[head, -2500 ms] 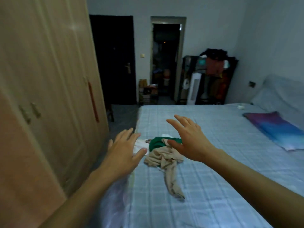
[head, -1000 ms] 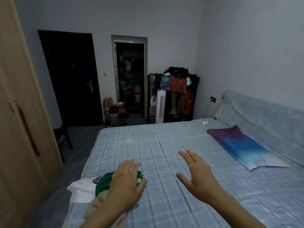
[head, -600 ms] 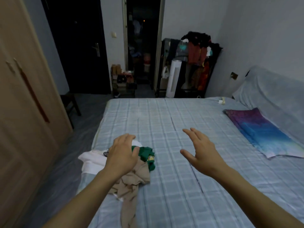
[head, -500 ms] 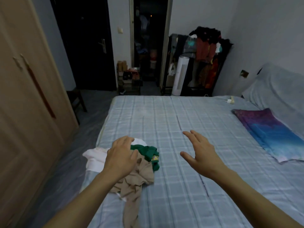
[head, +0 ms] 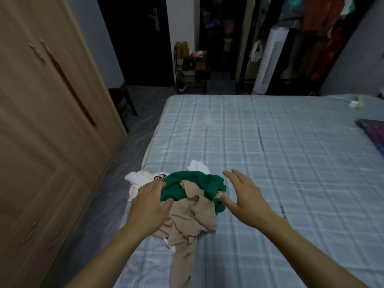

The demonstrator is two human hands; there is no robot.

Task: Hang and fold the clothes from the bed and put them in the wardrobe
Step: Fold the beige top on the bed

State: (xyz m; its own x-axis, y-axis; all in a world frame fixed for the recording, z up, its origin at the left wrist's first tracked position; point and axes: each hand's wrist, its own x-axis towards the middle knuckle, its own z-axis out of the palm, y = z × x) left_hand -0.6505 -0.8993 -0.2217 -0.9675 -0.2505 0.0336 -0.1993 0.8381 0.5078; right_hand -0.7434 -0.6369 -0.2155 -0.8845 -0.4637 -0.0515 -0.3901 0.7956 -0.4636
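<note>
A small heap of clothes lies near the left edge of the bed, which has a pale blue checked sheet. A green garment is on top. A beige garment trails toward me, and a white garment lies underneath at the left. My left hand hovers over the heap's left side, fingers relaxed, its thumb by the green cloth. My right hand is spread at the heap's right side, the thumb close to the green garment's edge. Neither hand grips anything. The wooden wardrobe stands shut at the left.
A narrow strip of grey floor runs between bed and wardrobe. A dark chair stands beyond the wardrobe. A shoe rack, a white tower fan and a rack of hanging clothes line the far wall. A purple-blue pillow lies at right.
My head has tilted down and moved closer to the heap. My right hand has moved left to the green garment's edge. My left hand stays over the heap's left side.
</note>
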